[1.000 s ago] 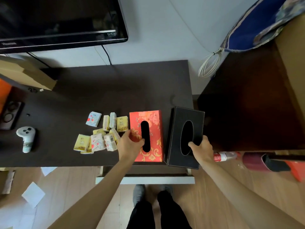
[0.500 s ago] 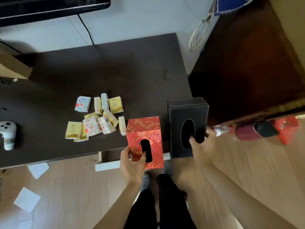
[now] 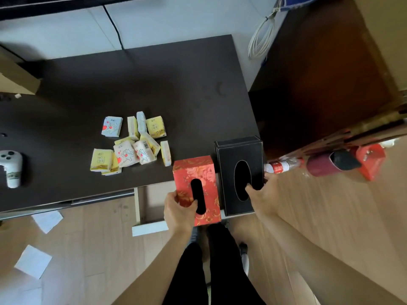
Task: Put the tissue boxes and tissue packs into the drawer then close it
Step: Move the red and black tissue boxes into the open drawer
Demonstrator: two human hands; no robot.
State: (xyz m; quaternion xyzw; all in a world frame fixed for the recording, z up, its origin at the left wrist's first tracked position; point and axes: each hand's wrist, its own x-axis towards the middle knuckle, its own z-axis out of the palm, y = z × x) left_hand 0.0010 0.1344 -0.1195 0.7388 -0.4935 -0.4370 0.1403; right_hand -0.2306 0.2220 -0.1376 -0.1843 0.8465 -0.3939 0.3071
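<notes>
The left hand has its grip clenched on the red tissue box, thumb hooked at the slot, while the right hand grasps the black tissue box the same way, fingers in its oval opening. Both boxes hang side by side, just apart, off the bench's front right corner and above the open white drawer pulled out below that edge. The tissue packs lie heaped near the bench's front edge, left of the boxes, with a white controller at the far left.
</notes>
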